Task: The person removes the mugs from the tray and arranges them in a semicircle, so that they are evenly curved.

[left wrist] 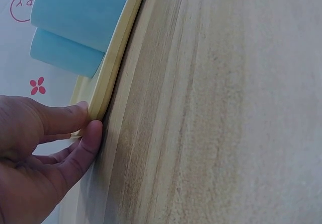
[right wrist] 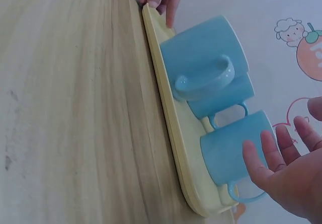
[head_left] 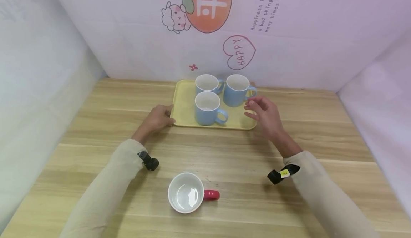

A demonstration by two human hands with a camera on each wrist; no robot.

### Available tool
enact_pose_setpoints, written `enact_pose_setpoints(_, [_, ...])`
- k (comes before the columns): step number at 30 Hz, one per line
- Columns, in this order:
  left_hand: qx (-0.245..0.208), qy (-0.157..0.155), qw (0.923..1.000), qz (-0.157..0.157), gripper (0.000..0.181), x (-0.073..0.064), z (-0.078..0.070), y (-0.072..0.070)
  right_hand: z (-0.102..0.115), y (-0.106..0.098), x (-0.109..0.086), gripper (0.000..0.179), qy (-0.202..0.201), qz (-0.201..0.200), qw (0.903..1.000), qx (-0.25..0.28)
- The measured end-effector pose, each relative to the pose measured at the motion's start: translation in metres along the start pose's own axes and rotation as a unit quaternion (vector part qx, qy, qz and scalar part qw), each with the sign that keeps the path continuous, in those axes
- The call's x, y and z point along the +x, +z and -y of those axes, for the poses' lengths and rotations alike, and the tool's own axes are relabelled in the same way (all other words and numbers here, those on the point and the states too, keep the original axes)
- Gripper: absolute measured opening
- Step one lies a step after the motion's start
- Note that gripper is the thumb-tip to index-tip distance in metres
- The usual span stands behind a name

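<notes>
A yellow tray (head_left: 183, 104) lies at the back of the table with three light blue mugs on it: a front mug (head_left: 205, 115), a back left mug (head_left: 205, 84) and a right mug (head_left: 234, 95). All stand upright, handles to the right. My left hand (head_left: 158, 117) pinches the tray's left edge near its front corner; in the left wrist view thumb and fingertips (left wrist: 90, 136) meet at the rim. Over the tray's right end hovers my right hand (head_left: 265, 116), fingers spread and loosely bent, close by the right mug's handle (right wrist: 244, 196), with nothing held.
Nearer to me on the wooden table (head_left: 237, 209) stands a mug with a white inside (head_left: 186, 193), its red handle pointing right. A white printed cloth (head_left: 135, 45) rises right behind the tray, and pale cloth walls flank both sides.
</notes>
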State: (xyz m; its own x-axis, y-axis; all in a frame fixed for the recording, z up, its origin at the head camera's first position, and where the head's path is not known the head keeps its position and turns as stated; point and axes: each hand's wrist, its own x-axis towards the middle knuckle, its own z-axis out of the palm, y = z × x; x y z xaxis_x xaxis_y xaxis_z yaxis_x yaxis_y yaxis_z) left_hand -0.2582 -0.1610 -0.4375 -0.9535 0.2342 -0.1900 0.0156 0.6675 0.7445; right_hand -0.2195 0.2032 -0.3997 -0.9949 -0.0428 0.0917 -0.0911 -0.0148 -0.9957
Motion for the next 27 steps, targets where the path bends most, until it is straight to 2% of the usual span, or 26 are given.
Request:
enact_pose_setpoints(12, [-0.001, 0.010, 0.9999, -0.007, 0.067, 0.001, 0.001, 0.000, -0.002, -0.014, 0.021, 0.031, 0.013, -0.019, 0.9993, -0.030])
enact_pose_setpoints(16, [0.000, 0.014, 0.9999, -0.008, 0.061, 0.002, 0.002, -0.001, -0.004, -0.020, 0.027, 0.024, 0.014, -0.028, 0.9994, -0.013])
enact_pose_setpoints(20, [-0.003, 0.013, 0.9999, -0.008, 0.068, 0.002, 0.001, -0.001, -0.007, -0.027, 0.032, 0.023, 0.011, -0.031, 0.9995, 0.000])
enact_pose_setpoints(27, [-0.012, 0.011, 0.9999, -0.004, 0.070, 0.000, 0.001, -0.001, -0.012, -0.036, 0.038, 0.025, 0.011, -0.018, 0.9998, -0.002])
